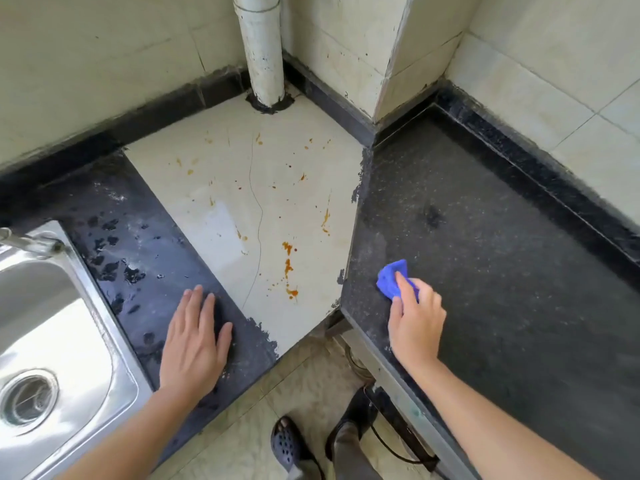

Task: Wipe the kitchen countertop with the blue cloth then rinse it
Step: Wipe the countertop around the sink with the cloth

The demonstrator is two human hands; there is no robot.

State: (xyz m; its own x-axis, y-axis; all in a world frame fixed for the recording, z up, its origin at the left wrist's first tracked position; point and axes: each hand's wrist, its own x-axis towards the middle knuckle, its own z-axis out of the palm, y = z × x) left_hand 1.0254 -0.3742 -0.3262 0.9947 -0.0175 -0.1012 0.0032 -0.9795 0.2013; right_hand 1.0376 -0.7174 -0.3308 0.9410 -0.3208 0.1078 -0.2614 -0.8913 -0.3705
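My right hand (415, 323) presses a bunched blue cloth (390, 278) onto the dark speckled countertop (502, 265) on the right, near its front left edge. Only part of the cloth shows past my fingers. My left hand (194, 344) lies flat, fingers apart, on the wet dark counter (145, 251) beside the sink. Between the two dark slabs is a cream corner section (242, 202) with orange-brown splatter stains and a thin crack.
A steel sink (52, 306) with a drain sits at the left, a tap spout (24, 242) above its rim. A white pipe (263, 53) rises in the back corner. Tiled walls enclose the counters. Below, floor tiles and a sandalled foot (287, 445) show.
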